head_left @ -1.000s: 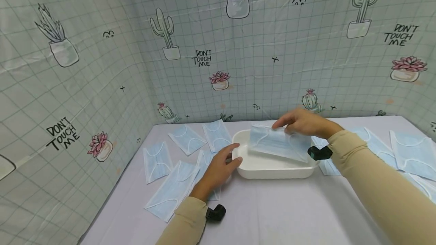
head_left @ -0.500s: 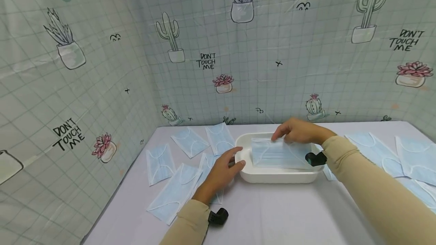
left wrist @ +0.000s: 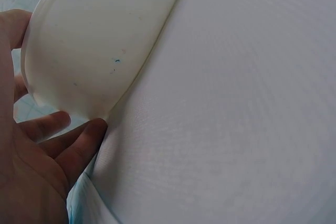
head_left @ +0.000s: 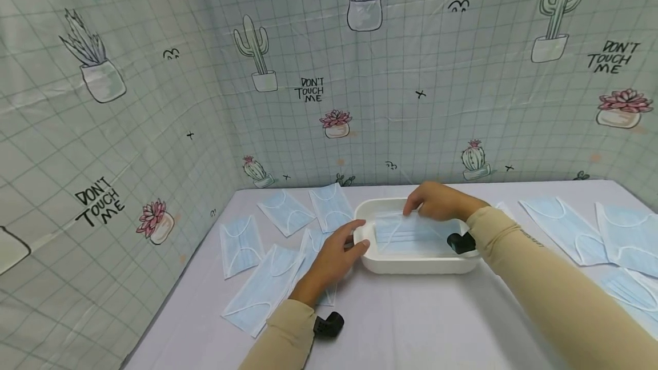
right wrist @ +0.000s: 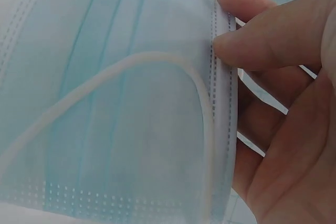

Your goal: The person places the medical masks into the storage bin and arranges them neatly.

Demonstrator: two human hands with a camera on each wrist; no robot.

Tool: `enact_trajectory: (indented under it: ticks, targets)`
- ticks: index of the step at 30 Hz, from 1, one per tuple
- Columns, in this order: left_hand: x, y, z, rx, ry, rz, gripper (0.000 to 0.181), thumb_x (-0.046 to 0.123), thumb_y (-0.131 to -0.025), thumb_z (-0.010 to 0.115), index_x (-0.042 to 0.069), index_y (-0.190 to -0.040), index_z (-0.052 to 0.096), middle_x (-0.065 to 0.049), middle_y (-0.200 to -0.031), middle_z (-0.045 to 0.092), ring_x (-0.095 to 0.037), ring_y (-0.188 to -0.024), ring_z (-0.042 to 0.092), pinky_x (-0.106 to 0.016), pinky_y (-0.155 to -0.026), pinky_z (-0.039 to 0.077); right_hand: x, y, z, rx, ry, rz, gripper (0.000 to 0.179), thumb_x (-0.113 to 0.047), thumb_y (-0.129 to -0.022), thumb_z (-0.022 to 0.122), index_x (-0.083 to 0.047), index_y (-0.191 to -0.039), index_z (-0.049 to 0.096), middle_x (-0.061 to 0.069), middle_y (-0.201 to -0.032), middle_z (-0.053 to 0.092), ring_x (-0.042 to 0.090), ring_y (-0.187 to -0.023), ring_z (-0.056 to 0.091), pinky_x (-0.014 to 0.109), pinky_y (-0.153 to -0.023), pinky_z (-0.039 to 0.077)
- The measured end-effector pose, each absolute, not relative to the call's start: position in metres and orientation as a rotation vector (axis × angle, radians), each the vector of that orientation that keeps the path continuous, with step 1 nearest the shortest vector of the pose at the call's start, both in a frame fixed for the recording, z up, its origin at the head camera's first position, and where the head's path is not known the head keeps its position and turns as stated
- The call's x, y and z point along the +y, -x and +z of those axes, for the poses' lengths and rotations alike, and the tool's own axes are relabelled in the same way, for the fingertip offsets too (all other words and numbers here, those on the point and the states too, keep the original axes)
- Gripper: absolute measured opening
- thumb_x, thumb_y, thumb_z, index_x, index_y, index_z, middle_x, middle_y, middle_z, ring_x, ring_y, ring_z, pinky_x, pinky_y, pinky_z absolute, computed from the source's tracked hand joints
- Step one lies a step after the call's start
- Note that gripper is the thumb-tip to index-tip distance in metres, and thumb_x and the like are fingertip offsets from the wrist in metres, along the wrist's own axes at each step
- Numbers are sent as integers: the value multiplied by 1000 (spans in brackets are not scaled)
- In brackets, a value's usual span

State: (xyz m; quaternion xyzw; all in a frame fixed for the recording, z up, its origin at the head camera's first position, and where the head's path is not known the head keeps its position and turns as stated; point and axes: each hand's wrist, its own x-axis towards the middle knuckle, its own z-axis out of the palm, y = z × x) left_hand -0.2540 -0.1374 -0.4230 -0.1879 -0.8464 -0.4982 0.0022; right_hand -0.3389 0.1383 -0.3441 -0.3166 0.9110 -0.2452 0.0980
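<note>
A white tray (head_left: 418,266) with rounded corners stands at the middle of the table. My left hand (head_left: 334,258) holds its left end, thumb and fingers spread round the rim; in the left wrist view the fingertips (left wrist: 97,127) touch the tray's outer wall (left wrist: 94,51). A light-blue pleated face mask (head_left: 406,236) with white ear loops lies flat inside the tray. My right hand (head_left: 437,201) reaches over the tray and pinches the mask's far edge. In the right wrist view thumb and index finger grip the stitched border of the mask (right wrist: 152,108).
Several face masks (head_left: 262,281) lie spread to the left of the tray, some overlapping. More masks (head_left: 565,230) lie on the right side, partly behind the right sleeve (head_left: 545,273). A printed cactus curtain (head_left: 385,90) hangs at the back.
My right hand has lowered the face mask from a tilted position above the tray to lying flat inside, then shifted slightly left. The left hand keeps its hold on the tray.
</note>
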Motion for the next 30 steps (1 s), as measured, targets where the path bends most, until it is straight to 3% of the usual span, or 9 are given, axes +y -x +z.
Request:
enact_trajectory:
  ticks: [14, 30]
  targets:
    - [-137, 254, -423, -2660, 577, -1561, 52, 35, -101, 57, 18, -149, 48, -10, -148, 48, -30, -126, 57, -44, -96, 51, 130, 341, -351, 2699, 860, -728, 38, 12, -75, 54, -9, -97, 77, 7, -104, 72, 22, -97, 62, 47, -88, 51]
    - [-137, 257, -425, -2654, 599, -1557, 53, 34, -101, 56, 16, -150, 47, -10, -149, 47, -30, -127, 56, -44, -97, 50, 121, 344, -356, 2740, 878, -505, 19, -13, -91, 65, -6, -103, 78, 5, -103, 73, 23, -99, 65, 49, -92, 51]
